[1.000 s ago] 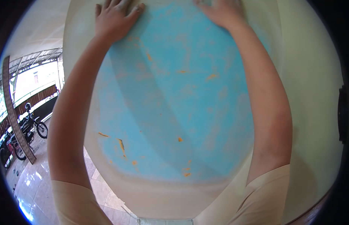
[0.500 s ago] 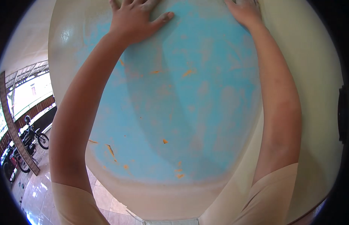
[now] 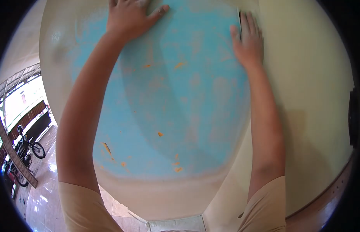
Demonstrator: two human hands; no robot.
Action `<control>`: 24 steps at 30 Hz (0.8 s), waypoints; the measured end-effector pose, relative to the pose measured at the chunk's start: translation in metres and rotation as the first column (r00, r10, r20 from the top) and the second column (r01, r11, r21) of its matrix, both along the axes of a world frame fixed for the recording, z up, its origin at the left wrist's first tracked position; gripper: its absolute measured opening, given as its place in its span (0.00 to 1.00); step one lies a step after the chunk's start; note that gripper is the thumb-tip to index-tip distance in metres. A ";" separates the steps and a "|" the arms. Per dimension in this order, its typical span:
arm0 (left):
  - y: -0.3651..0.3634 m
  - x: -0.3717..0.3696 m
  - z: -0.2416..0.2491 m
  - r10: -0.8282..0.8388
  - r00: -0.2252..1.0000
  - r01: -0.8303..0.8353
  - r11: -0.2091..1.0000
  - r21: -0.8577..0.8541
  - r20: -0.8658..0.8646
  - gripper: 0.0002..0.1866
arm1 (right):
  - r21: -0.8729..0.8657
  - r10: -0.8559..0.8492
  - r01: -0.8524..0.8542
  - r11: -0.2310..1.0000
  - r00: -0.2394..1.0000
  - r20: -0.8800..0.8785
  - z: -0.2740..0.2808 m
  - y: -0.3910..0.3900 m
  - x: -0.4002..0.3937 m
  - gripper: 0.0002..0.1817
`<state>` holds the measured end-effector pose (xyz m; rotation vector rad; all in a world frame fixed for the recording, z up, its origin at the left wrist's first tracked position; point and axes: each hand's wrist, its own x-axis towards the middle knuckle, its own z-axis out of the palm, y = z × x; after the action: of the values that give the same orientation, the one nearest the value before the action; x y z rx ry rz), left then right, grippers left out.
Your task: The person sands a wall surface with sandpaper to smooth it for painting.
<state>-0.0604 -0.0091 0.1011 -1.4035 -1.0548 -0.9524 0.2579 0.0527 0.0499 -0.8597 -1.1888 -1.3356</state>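
Observation:
A wall pillar fills the view, its face a worn light blue with orange chips and a cream border. My left hand lies flat on the blue paint near the top, fingers spread, thumb pointing right. My right hand presses flat on the pillar's right edge, fingers together and pointing up, where the blue meets the cream side wall. Neither hand holds anything. Both arms reach up in short beige sleeves.
Glossy floor tiles show at the lower left. Parked bicycles and a wooden fence stand outside at the far left. A dark wooden edge curves along the lower right. A pale block sits at the pillar's base.
My right hand has slid down the pillar's right edge and now shows in full. My left hand stays near the top, shifted slightly left. The view has tilted a little.

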 end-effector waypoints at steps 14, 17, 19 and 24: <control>0.019 0.040 -0.077 -0.153 0.975 0.171 0.980 0.105 -0.161 0.34 | -0.604 -0.011 -0.227 0.764 0.931 -0.365 -0.529 -0.072 -0.046 0.43; 0.013 0.028 -0.082 -0.158 0.967 0.173 0.983 0.061 -0.200 0.33 | -0.530 0.074 -0.322 0.784 0.898 -0.435 -0.496 -0.065 -0.053 0.43; 0.012 0.015 -0.082 -0.174 0.956 0.184 0.983 0.024 -0.236 0.33 | -0.458 0.188 -0.378 0.805 0.894 -0.408 -0.420 -0.058 -0.048 0.42; 0.015 -0.086 -0.048 -0.063 0.978 0.091 0.987 0.133 -0.198 0.32 | -0.325 0.183 -0.244 0.914 0.961 -0.209 -0.202 -0.037 -0.040 0.39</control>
<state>-0.1468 0.0057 0.0527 -1.3962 -0.7782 -0.9084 0.2176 0.0155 -0.1522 -1.0408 -1.3591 -0.8643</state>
